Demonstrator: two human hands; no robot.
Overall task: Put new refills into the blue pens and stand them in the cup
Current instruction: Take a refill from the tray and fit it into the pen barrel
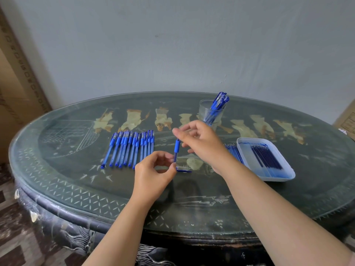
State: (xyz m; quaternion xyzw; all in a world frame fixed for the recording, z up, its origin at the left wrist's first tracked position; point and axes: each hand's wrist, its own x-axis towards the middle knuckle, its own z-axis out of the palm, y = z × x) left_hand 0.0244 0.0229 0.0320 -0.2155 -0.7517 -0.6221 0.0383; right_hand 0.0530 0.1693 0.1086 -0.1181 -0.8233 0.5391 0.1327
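Observation:
My left hand (pixel 155 169) pinches a blue pen (pixel 176 148) by its lower end and holds it upright over the middle of the table. My right hand (pixel 199 143) hovers just above the pen's top, thumb and forefinger close together; whether they pinch anything is unclear. A blue pen part (pixel 183 171) lies flat on the table under my hands. Several blue pens (pixel 130 148) lie in a row to the left. A clear cup (pixel 206 110) with several pens (pixel 219 104) stands at the back. At the right sits a white tray (pixel 282 174) holding dark blue refills (pixel 267 156).
The round table has a dark glass top (pixel 192 198) with inlaid pictures, pushed against a grey wall. More thin blue sticks (pixel 233 152) lie on the glass just left of the tray. Cardboard boxes (pixel 345 116) stand at the far right and left edges.

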